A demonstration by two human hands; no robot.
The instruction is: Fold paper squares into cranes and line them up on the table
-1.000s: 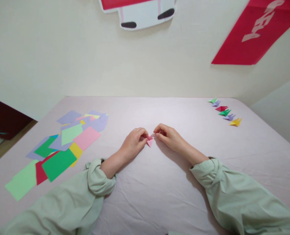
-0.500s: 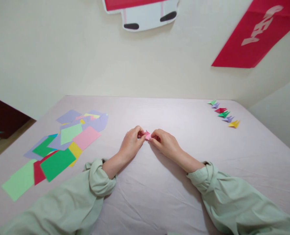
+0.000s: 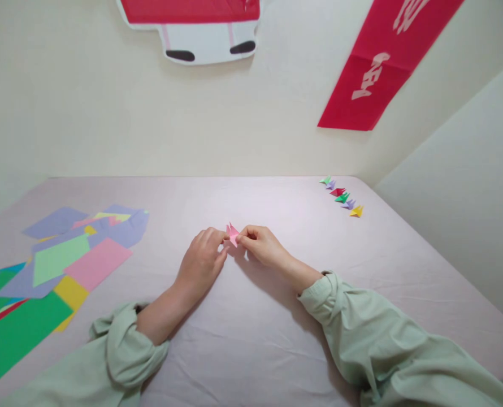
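Left hand (image 3: 201,259) has loosened — right hand (image 3: 263,245) pinches folded pink paper (image 3: 232,232).

From close above, the head camera looked forward and down across the pale-pink, cloth-covered counter (image 3: 251,345) to its far edge.

2 hands (image 3: 263,245), 1 pink folded pc (image 3: 232,233), 6 other folded pcs (image 3: 342,198), 2 wall hangings (image 3: 361,62)

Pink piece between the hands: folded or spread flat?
Folded: the pink piece is small with pointed tips, pinched in the right hand, unlike the flat pink sheet on the left.
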